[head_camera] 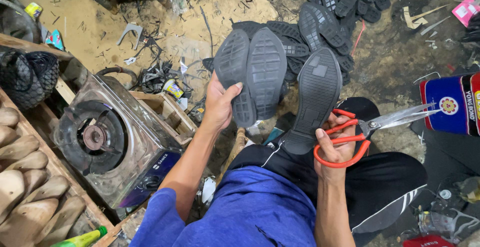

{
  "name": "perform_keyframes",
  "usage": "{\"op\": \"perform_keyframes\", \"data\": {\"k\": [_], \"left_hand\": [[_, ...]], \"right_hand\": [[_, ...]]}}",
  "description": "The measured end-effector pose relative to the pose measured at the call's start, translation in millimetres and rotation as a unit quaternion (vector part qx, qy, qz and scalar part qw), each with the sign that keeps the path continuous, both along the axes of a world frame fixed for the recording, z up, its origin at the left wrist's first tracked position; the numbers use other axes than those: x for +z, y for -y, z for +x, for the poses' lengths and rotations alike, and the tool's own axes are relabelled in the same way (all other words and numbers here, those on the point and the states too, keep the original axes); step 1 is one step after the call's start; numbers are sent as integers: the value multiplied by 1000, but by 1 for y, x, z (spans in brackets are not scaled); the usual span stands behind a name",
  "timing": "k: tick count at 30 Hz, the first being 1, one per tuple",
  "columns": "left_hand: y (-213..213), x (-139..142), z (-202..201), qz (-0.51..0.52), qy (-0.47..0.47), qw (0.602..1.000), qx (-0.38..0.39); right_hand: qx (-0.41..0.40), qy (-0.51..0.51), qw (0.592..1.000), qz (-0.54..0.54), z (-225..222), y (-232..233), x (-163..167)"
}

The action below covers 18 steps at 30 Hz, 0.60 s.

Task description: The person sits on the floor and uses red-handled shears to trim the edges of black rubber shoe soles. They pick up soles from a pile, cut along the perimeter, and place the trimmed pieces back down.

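Observation:
My left hand (219,104) grips a pair of black rubber shoe soles (255,72), held upright side by side with the tread facing me. My right hand (336,144) holds another black sole (315,97) by its heel end together with red-handled scissors (372,127), whose metal blades point right. Both hands are raised above my lap, the blue shirt and black trousers below them. A heap of more black soles (340,2) lies on the dirt floor just beyond.
A single-burner gas stove (107,142) sits in a wooden crate at left, beside a tray of wooden shoe lasts (25,187). A colourful tin (450,104) stands at right. Scraps, a small can and a green bottle (80,239) litter the ground.

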<state>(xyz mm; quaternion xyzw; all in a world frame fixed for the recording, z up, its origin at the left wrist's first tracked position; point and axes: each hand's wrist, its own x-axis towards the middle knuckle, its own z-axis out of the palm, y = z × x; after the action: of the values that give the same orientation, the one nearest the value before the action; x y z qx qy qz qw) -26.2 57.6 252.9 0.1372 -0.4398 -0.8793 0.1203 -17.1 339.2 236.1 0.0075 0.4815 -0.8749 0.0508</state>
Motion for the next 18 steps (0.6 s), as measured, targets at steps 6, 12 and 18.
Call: {"op": "perform_keyframes", "data": {"k": [6, 12, 18], "left_hand": [[-4, 7, 3, -41, -24, 999, -11], [-3, 10, 4, -31, -34, 998, -35], [5, 3, 1, 114, 83, 986, -87]], "right_hand": [[3, 2, 1000, -1, 2, 0, 4], [29, 9, 999, -10, 0, 5, 12], [63, 19, 998, 25, -2, 5, 8]]}}
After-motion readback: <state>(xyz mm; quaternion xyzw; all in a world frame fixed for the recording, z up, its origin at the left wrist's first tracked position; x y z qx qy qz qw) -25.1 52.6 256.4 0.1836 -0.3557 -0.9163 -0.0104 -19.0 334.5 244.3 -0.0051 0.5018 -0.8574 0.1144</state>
